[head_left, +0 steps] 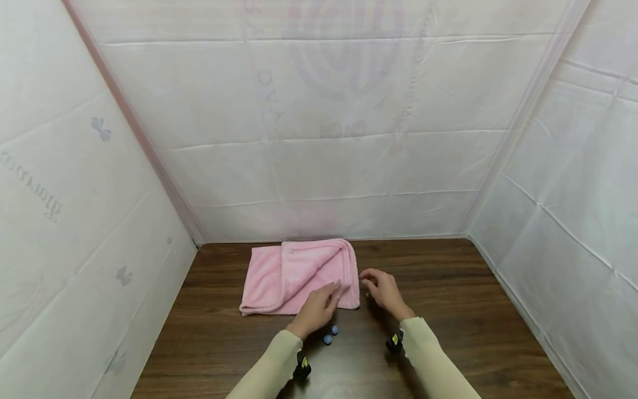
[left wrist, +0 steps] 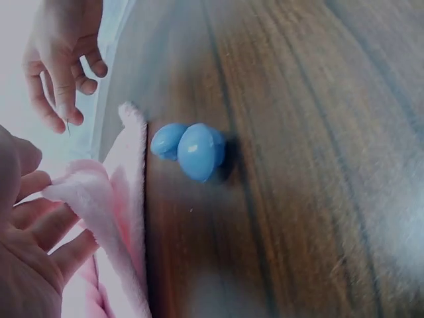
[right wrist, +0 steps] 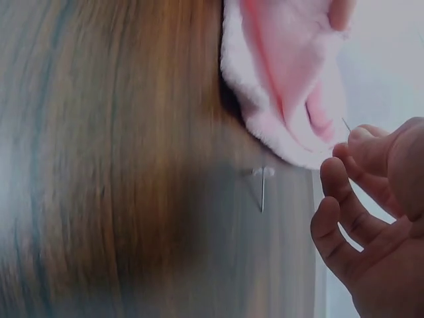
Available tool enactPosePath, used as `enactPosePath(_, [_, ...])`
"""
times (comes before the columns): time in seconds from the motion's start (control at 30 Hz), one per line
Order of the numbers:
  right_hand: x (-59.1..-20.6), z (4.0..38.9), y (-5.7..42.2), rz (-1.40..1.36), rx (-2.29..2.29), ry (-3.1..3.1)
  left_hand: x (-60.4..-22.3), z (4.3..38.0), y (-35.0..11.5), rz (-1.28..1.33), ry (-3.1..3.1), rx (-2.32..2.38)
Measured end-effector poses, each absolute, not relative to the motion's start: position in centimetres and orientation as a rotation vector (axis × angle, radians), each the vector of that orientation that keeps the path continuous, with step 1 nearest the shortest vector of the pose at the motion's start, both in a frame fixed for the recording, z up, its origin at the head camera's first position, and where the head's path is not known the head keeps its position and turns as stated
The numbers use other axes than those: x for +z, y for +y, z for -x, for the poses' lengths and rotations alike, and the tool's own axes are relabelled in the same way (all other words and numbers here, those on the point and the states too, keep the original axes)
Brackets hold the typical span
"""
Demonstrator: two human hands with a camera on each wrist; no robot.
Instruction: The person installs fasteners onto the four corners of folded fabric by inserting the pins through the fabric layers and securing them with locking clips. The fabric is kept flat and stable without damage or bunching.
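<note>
A pink towel (head_left: 309, 277) of fluffy cloth lies folded on the table. My left hand (head_left: 316, 307) pinches a raised fold of it near the right end; in the left wrist view, cloth drapes over the fingertips (left wrist: 63, 222). Just off the towel's right edge, my right hand (head_left: 384, 291) pinches a thin metal pin (right wrist: 346, 124) between thumb and forefinger, its point toward the towel. The pin's head is hidden by the fingers. Another pin (right wrist: 262, 192), with a clear head, is on the table below the right hand.
Two small blue rounded pieces (left wrist: 201, 152) sit close together on the wooden table (head_left: 438, 332), in front of the towel and between the forearms. White sheeting (head_left: 329, 166) walls in the back and both sides of the table.
</note>
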State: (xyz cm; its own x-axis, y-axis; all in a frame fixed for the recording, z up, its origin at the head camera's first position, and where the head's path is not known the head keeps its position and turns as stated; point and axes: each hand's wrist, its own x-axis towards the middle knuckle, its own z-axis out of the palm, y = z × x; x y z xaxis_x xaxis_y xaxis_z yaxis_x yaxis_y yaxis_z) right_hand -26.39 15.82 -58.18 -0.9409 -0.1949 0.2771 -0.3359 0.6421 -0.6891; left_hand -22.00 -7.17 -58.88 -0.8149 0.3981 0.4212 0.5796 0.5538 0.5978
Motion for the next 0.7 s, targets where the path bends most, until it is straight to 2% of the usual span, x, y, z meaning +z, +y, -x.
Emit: enactPosePath(0.7, [-57.3,26.4,12.4,-0.602,1.46,-2.643,-56.8,22.0,-8.6,0.725,-2.547,-1.27])
